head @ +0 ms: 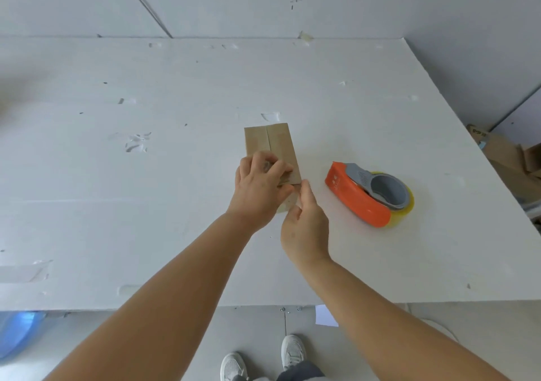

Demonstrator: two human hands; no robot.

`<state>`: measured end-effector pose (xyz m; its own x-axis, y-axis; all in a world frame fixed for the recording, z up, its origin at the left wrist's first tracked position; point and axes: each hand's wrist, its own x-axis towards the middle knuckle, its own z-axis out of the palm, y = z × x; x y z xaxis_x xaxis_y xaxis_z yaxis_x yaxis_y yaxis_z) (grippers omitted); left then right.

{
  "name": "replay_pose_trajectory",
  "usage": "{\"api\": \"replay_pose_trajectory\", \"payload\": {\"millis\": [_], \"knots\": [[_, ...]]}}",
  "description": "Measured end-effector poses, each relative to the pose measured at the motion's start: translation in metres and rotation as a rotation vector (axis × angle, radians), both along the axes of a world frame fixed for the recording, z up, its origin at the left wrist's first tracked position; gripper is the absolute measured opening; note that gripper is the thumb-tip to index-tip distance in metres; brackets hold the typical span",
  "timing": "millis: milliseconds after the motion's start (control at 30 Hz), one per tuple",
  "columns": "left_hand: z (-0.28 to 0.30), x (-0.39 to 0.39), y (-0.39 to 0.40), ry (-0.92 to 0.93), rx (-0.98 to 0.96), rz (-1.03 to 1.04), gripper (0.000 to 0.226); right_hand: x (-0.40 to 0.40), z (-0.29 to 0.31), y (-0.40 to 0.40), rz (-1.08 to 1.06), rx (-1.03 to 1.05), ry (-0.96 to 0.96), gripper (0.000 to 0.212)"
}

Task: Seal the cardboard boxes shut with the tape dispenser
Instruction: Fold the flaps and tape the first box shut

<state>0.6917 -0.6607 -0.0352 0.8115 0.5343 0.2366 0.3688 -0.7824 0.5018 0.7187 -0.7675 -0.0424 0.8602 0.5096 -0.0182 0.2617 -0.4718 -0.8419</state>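
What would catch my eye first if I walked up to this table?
Probably the bright orange tape dispenser with its yellowish roll, lying untouched on the white table, right of centre. Just left of it, the left hand and right hand meet at the near end of a small flat brown cardboard box.

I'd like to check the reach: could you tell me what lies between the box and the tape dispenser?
Only bare white table separates the box from the tape dispenser, as the head view shows.
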Motion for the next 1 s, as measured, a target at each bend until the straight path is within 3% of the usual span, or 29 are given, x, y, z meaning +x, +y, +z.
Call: {"api": "replay_pose_trajectory", "payload": {"millis": [133,233,333,433,567,700,867,1000], "knots": [[-0.002,-0.012,0.004,0.004,-0.013,-0.008,0.036,0.016,-0.001,-0.005,-0.055,0.045,-0.074,0.041],[-0.004,-0.029,0.014,-0.116,-0.122,-0.049,0.036,0.025,0.000,-0.005,-0.046,0.099,-0.094,0.035],[-0.005,-0.042,0.018,-0.237,-0.240,0.104,0.027,0.025,0.000,-0.001,-0.015,0.091,-0.124,0.027],[-0.005,-0.046,0.017,-0.254,-0.352,0.181,0.022,0.023,-0.004,-0.001,-0.002,0.067,-0.118,0.020],[-0.005,-0.041,0.017,-0.201,-0.299,0.166,0.020,0.037,-0.003,0.001,-0.003,0.029,-0.112,0.007],[-0.009,-0.037,0.016,-0.130,-0.206,0.138,0.024,0.046,-0.004,0.007,0.063,-0.068,-0.177,0.016],[-0.017,-0.033,0.015,-0.076,-0.133,0.127,0.034,0.043,-0.004,0.016,0.105,-0.162,-0.204,0.049],[-0.020,-0.032,0.015,-0.060,-0.117,0.120,0.036,0.042,-0.007,0.022,0.112,-0.210,-0.270,0.047]]}}
